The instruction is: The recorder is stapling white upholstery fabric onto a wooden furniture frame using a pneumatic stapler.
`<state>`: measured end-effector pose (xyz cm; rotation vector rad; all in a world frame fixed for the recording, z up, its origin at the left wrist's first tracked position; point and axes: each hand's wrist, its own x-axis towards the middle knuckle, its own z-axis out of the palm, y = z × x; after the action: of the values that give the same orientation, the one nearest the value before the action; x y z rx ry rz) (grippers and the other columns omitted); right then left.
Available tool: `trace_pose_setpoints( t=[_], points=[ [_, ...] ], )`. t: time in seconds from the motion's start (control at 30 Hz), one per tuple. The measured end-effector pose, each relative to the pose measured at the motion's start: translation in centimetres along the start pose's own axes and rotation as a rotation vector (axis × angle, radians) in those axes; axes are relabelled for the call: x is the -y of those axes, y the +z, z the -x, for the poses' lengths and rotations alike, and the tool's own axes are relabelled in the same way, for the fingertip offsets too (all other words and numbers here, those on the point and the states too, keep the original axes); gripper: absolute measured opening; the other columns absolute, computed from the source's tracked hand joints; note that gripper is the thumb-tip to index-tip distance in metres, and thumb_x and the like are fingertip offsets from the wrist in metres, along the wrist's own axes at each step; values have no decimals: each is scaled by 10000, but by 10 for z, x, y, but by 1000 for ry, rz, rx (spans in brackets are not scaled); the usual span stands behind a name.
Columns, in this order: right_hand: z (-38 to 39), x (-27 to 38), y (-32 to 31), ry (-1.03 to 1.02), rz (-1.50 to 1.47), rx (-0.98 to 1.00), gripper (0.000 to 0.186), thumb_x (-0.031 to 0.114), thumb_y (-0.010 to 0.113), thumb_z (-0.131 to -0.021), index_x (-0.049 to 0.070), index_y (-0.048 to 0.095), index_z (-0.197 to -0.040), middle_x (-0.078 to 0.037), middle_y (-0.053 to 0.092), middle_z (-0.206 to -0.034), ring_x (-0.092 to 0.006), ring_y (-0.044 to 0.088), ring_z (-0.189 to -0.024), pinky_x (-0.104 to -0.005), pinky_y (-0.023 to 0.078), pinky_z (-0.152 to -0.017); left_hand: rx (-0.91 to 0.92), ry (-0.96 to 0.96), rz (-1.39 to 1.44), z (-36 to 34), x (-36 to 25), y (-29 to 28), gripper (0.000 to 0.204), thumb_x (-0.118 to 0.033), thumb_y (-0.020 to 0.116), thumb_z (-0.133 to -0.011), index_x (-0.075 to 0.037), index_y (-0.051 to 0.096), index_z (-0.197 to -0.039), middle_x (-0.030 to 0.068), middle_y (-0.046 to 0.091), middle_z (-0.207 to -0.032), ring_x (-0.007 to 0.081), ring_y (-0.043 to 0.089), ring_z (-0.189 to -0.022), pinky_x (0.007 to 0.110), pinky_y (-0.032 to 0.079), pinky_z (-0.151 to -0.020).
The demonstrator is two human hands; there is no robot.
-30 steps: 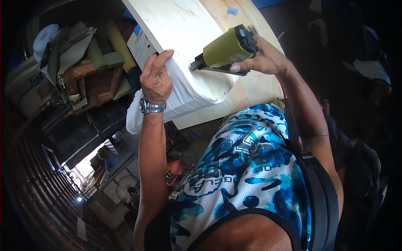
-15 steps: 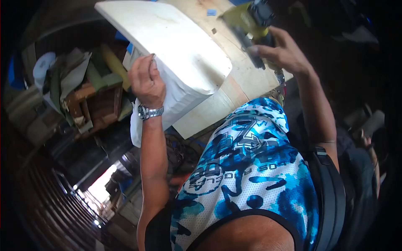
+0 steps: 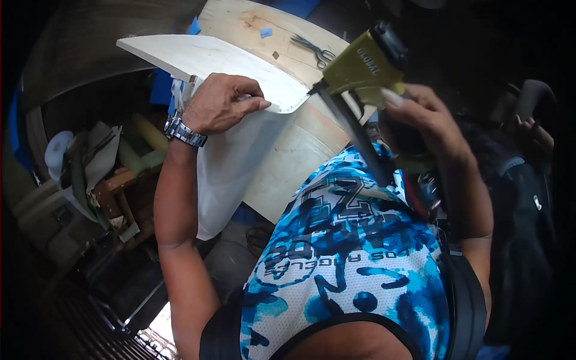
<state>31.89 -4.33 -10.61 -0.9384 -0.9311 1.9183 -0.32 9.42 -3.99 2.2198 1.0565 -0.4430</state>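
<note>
Within R hand (image 3: 427,119) — grn staple gun (image 3: 365,65)

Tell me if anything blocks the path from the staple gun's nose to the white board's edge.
Nothing visible: the green staple gun in the right hand has its nose beside the corner of the white board, though contact can't be judged. The left hand is farther left on its edge; scissors lie off that line.

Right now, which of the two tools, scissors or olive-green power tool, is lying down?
The dark scissors: they lie on the wooden table, beyond the white panel. The olive-green power tool is instead held up in the right hand.
</note>
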Motion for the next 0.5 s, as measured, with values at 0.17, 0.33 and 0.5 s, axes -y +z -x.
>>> trace_pose_setpoints(
  t=[0.17, 0.33, 0.5],
  points=[
    [-4, -27, 30, 171, -349, -160, 679, 558, 544, -976, -101, 532, -1135, -75, 632, -625, -96, 609, -454, -195, 536, -467, -42, -102, -131, -15, -17, -1, 295, -337, 647, -890, -52, 721, -877, 144, 708, -800, 311, 666, -730, 411, 512, -695],
    [-23, -35, 36, 203, -369, -173, 778, 579, 583, -946, -141, 473, -1222, -59, 599, -584, -103, 612, -450, -211, 545, -452, -77, -202, -199, -15, -19, -2, 304, -327, 627, -830, -40, 719, -866, 140, 717, -814, 309, 681, -751, 407, 532, -729],
    [-29, -28, 42, 196, -300, -197, 736, 562, 588, -950, -130, 507, -1185, -61, 605, -599, -96, 610, -453, -209, 541, -439, -108, -211, -165, -11, -21, 7, 293, -311, 618, -821, -42, 725, -864, 142, 723, -818, 309, 687, -746, 405, 544, -748]
  ],
)
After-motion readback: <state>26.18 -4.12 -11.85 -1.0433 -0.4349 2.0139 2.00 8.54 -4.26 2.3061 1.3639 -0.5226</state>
